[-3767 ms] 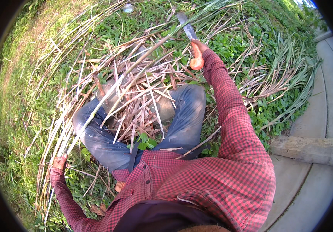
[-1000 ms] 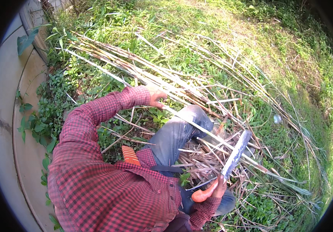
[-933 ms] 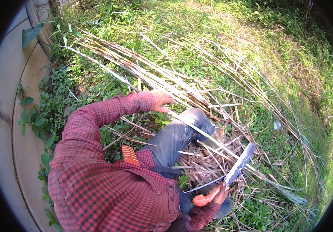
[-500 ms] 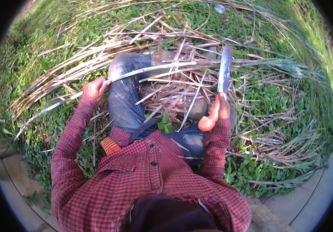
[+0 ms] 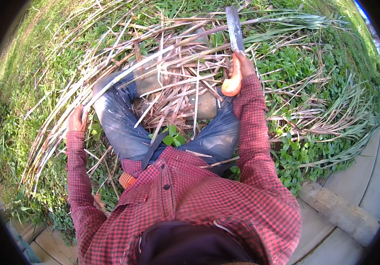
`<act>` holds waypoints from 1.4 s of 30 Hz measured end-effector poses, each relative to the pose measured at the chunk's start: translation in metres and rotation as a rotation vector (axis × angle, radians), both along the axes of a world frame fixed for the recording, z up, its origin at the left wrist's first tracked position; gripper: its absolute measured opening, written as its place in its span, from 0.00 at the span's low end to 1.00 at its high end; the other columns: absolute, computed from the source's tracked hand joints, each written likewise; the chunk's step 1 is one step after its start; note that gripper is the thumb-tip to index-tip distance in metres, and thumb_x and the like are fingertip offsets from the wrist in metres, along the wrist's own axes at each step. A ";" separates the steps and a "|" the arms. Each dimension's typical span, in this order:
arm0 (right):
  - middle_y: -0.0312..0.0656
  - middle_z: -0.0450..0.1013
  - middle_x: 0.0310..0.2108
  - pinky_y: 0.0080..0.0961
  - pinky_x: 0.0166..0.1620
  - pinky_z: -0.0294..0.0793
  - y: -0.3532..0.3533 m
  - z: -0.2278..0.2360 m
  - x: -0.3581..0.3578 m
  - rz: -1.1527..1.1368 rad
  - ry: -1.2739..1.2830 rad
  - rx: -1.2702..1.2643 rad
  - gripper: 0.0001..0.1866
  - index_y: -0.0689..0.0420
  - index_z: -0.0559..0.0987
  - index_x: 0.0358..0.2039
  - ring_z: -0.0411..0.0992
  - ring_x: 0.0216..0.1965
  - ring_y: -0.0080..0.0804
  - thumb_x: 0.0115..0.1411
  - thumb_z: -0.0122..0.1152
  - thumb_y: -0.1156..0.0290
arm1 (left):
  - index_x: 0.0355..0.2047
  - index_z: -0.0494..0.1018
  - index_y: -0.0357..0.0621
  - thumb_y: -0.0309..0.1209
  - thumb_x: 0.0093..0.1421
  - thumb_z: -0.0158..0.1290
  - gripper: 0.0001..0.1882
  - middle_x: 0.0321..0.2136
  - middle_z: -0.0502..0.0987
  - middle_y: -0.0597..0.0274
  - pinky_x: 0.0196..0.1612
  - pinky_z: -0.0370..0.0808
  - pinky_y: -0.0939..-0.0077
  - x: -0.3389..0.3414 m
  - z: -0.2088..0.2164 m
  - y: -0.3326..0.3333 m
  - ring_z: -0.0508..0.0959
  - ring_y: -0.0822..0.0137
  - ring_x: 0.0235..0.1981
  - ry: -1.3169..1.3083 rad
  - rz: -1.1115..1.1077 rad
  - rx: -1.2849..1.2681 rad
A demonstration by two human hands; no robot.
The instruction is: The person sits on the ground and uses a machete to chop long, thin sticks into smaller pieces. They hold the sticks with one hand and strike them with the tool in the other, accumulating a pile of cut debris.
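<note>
My right hand (image 5: 241,66) is closed round the orange handle (image 5: 232,84) of a machete. Its grey blade (image 5: 234,28) points away from me, across the leafy ends of the far stalks. At the left, my left hand (image 5: 77,118) lies against a bundle of long pale cane-like stalks (image 5: 51,137), fingers stretched out and slightly apart; no stalk shows gripped in it. One pale green stalk (image 5: 132,68) runs slantwise over my left knee toward the far middle. Strips of dry peeled leaf sheath (image 5: 176,97) lie heaped between my legs.
Green, leafy stalk tops (image 5: 304,21) spread at the far right. A pile of cut leaves (image 5: 331,123) lies on the grass to my right. Near the lower right are grey paving slabs (image 5: 353,165) and a round pale post (image 5: 340,212) lying on them.
My left hand has moved down and left with the pale stalk and loosened from it beside the bundle. The machete in my right hand has shifted farther away and a little left.
</note>
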State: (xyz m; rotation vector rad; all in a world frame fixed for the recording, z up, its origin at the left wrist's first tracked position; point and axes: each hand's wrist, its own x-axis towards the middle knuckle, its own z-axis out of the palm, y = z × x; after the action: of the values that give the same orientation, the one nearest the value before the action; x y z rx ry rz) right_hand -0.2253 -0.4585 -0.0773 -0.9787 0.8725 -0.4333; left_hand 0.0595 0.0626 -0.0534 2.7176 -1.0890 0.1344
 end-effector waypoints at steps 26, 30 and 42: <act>0.37 0.66 0.15 0.25 0.14 0.66 0.113 0.004 0.025 0.226 0.019 0.075 0.16 0.57 0.68 0.37 0.65 0.12 0.26 0.54 0.57 0.61 | 0.39 0.72 0.37 0.41 0.57 0.48 0.19 0.27 0.76 0.46 0.36 0.71 0.63 0.015 -0.003 -0.002 0.76 0.50 0.31 0.209 -0.054 -0.030; 0.33 0.64 0.16 0.19 0.15 0.68 0.181 0.002 0.041 0.573 -0.089 0.062 0.19 0.60 0.69 0.38 0.66 0.15 0.20 0.54 0.59 0.59 | 0.42 0.72 0.39 0.46 0.58 0.46 0.22 0.34 0.76 0.45 0.42 0.70 0.63 0.019 0.001 0.009 0.76 0.51 0.38 0.224 -0.005 0.054; 0.39 0.65 0.14 0.30 0.14 0.67 -0.003 0.012 -0.010 -0.060 0.105 -0.075 0.14 0.56 0.69 0.31 0.64 0.10 0.30 0.53 0.59 0.60 | 0.23 0.68 0.42 0.40 0.61 0.45 0.15 0.12 0.61 0.73 0.17 0.56 0.83 0.036 0.001 0.010 0.59 0.79 0.12 0.965 -0.104 -0.207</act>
State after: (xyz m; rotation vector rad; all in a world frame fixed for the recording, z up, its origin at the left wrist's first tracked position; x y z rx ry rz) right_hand -0.2358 -0.4613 -0.0656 -1.0539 0.9881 -0.4713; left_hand 0.0959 0.0722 -0.0526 2.0732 -0.8199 -0.9176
